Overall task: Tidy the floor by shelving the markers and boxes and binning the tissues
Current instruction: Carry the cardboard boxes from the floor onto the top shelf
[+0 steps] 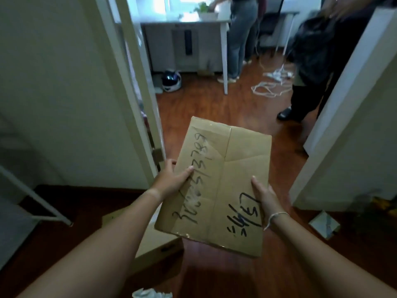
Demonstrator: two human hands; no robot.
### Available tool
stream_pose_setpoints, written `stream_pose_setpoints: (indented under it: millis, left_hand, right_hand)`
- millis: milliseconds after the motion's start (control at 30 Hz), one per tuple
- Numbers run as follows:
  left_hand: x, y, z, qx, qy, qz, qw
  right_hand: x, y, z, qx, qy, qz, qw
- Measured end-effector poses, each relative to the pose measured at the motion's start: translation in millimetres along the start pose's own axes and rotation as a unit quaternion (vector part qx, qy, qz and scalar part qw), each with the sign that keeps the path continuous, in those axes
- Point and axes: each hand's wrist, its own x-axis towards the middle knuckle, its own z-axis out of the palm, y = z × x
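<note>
I hold a brown cardboard box (221, 175) with black handwriting on its top, lifted above the floor in the middle of the view. My left hand (171, 179) grips its left edge, thumb on top. On the right edge sits my right hand (263, 196), thumb also on top. A second cardboard box (154, 246) lies on the floor beneath it, partly hidden by my left forearm. A crumpled white tissue (150, 294) shows at the bottom edge. A small grey box (324, 223) lies on the floor at the right.
A doorway opens ahead, framed by a white door frame (137, 93) and a wall corner (335, 125). Beyond it two people stand, one (240, 39) at a white table (224, 61) and one (311, 72) near white cables (268, 87). A helmet (171, 81) lies on the floor.
</note>
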Motion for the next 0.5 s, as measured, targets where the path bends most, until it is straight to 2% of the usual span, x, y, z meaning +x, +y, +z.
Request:
stream_pose_setpoints:
  millis: [233,367,500]
  left_hand:
    - [-121.5,67.5,-174.5,0.021,0.184,0.068,0.98]
    - [-202.8,70.9,-276.6,-0.074,0.26,0.079,0.959]
    - [-292.3,58.3,-364.9,-0.129,0.285,0.094,0.945]
  right_hand:
    - [-113.9,-124.7,99.6,0.103,-0.153,-0.079,0.98]
    - [-194.0,-167.6,168.7,0.122,-0.258,-0.115,0.952]
    - [-265.5,-191.0,240.8,0.125,-0.377,-0.113,0.911]
